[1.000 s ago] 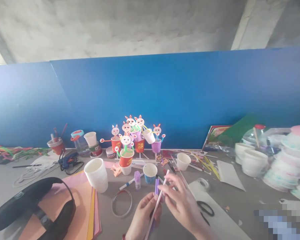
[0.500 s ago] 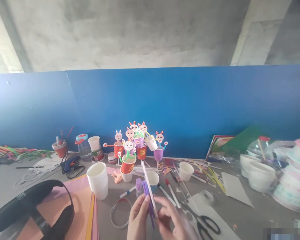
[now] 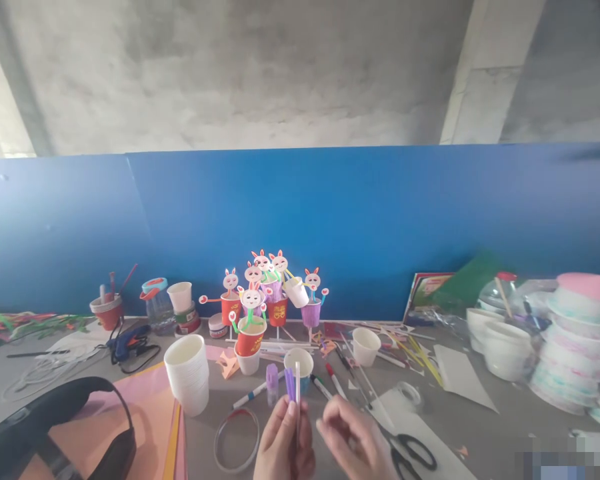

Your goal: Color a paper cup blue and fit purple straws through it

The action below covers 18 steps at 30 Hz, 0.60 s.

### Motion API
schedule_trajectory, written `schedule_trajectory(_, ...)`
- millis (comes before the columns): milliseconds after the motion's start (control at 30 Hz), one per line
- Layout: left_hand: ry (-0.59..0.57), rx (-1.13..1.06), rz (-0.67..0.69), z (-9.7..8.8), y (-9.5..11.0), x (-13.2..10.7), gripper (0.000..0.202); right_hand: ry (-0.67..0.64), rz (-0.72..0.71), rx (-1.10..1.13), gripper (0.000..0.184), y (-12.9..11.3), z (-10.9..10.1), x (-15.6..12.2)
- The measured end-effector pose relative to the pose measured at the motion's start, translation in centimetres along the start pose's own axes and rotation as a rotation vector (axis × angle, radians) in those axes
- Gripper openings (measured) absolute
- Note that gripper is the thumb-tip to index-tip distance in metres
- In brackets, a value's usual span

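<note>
My left hand (image 3: 284,443) is at the bottom centre, fingers closed round a thin pale straw (image 3: 297,387) and a purple strip (image 3: 290,384), both held upright. My right hand (image 3: 353,445) is just to the right of it, fingers curled in a pinch close to the straw's lower part; what it holds, if anything, I cannot make out. Behind the straw stands a blue-sided paper cup (image 3: 299,364). A purple glue stick (image 3: 272,383) stands to its left.
Rabbit-faced cup figures (image 3: 265,293) cluster by the blue wall. A stack of white cups (image 3: 187,373), a ring (image 3: 237,440), markers (image 3: 335,380), scissors (image 3: 410,450), a tape roll (image 3: 409,393) and coloured paper (image 3: 153,427) lie around. White bowls (image 3: 505,340) stand at the right.
The straw has swung from leaning right to leaning left to upright. My right hand has dropped lower and drawn back from it. The view has tilted upward.
</note>
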<state>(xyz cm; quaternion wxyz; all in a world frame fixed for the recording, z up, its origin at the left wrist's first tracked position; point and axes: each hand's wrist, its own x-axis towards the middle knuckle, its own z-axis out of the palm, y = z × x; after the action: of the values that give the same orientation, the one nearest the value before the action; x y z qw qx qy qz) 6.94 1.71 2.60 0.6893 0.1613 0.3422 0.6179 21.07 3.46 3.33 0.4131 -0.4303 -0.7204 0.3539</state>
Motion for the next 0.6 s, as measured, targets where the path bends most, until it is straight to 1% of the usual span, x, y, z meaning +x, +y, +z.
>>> schedule_trajectory(33,-0.031,0.025,-0.046,0.1,-0.4,-0.1,0.061,0.034,0.024,0.110,0.036,-0.3,-0.3,0.3)
schedule_trajectory(67,-0.061,0.045,-0.070,0.2,-0.8,-0.2,0.061,0.033,0.049,0.200,0.039,-0.5,-0.5,0.6)
schedule_trajectory(100,-0.082,0.057,-0.073,0.4,-1.1,-0.3,0.059,0.028,0.069,0.270,0.042,-0.7,-0.7,0.9)
schedule_trajectory(167,-0.100,0.075,-0.042,0.5,-1.6,-0.4,0.053,0.017,0.094,0.338,0.045,-0.7,-0.8,1.3)
schedule_trajectory(233,-0.128,0.107,-0.016,0.5,-1.9,-0.4,0.051,0.027,0.097,0.347,0.045,-0.5,-0.8,1.5)
schedule_trajectory(367,-0.186,0.207,-0.041,0.1,-2.0,0.0,0.056,0.064,0.065,0.321,0.040,-0.3,-0.6,1.7)
schedule_trajectory(467,-0.176,0.251,-0.035,-0.3,-2.3,0.4,0.062,0.088,0.063,0.306,0.036,-0.3,-0.6,1.7)
schedule_trajectory(600,-0.150,0.283,-0.056,-0.7,-2.7,0.6,0.058,0.019,0.099,0.356,0.036,-0.3,-0.8,1.8)
